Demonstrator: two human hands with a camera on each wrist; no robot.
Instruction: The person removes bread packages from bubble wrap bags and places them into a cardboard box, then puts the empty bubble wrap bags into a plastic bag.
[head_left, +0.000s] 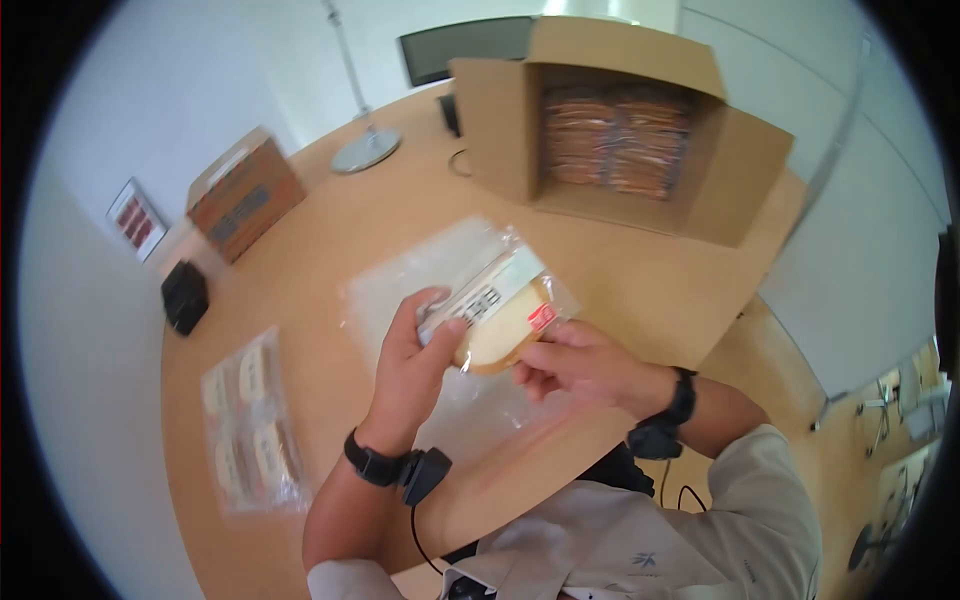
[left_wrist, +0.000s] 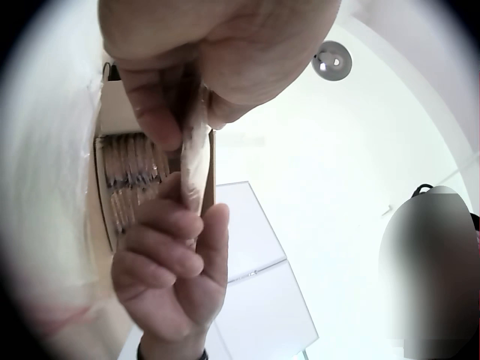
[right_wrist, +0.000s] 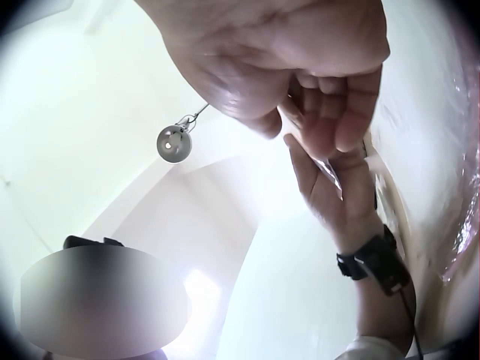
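A pale, bread-like slice with a brown edge, in a clear wrapper [head_left: 495,335], is held above the table. It has a white printed label and a red sticker. My left hand [head_left: 408,355] grips its left side, thumb on the front face. At the lower right edge, near the sticker, my right hand [head_left: 585,362] pinches it. Both wrist views show the pack nearly edge-on; the left wrist view has its thin side [left_wrist: 196,161] between the two hands. Beneath it, a large clear plastic bag [head_left: 385,275] lies flat on the table [head_left: 330,220].
At the left lies a clear bag of several labelled packs [head_left: 255,420]. An open cardboard box [head_left: 490,130] at the back right holds rows of brown wrapped packs [head_left: 620,140]. A smaller carton [head_left: 245,195], a lamp base [head_left: 365,150] and a black object [head_left: 185,297] stand around the edge.
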